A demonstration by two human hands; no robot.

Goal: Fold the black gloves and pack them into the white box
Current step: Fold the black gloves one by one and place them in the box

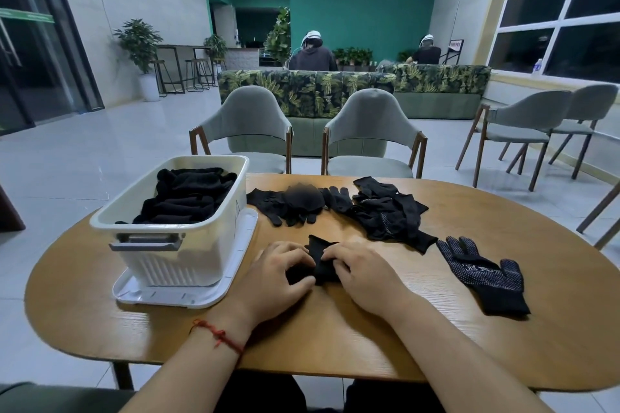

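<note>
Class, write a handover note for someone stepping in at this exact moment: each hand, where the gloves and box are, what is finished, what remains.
Left hand: grips the half-folded glove on the table.
Right hand: pinches the same glove from the other side.
White box: at left, standing on a white lid, already holding folded gloves.
Loose pile: unfolded gloves behind the hands; a single dotted glove lies flat at right.
Done: part of the batch is packed.
Left: finish this fold, put it in the box, then fold and pack the rest.
</note>
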